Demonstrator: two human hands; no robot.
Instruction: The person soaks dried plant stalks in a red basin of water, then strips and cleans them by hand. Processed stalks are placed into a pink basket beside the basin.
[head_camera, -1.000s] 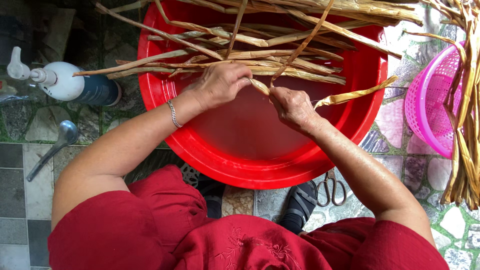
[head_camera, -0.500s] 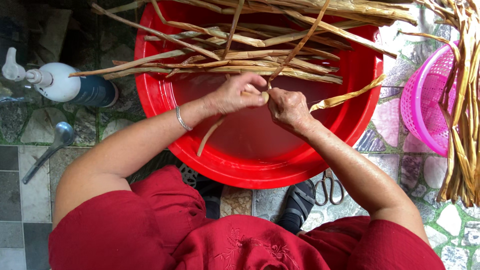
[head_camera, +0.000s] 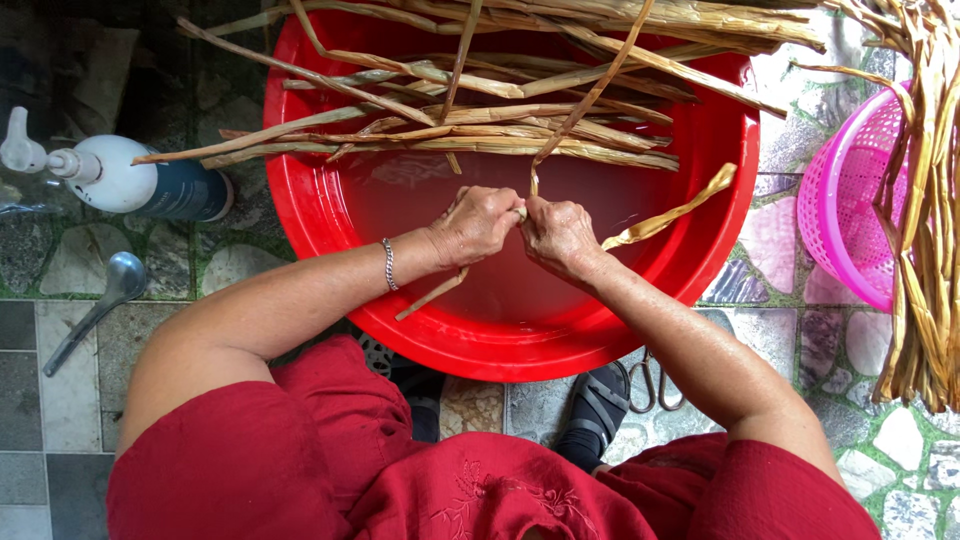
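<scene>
Your left hand (head_camera: 478, 224) and right hand (head_camera: 556, 233) pinch one dried tan leaf strip (head_camera: 560, 133), fingers closed and touching. Beneath your fingers lies the round red plastic basin (head_camera: 520, 330).

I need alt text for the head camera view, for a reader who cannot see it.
Both hands, left hand and right hand, meet gripping a dried tan plant strip over a round red plastic basin crossed by more dried strips; a pink plastic basket stands at right.
</scene>
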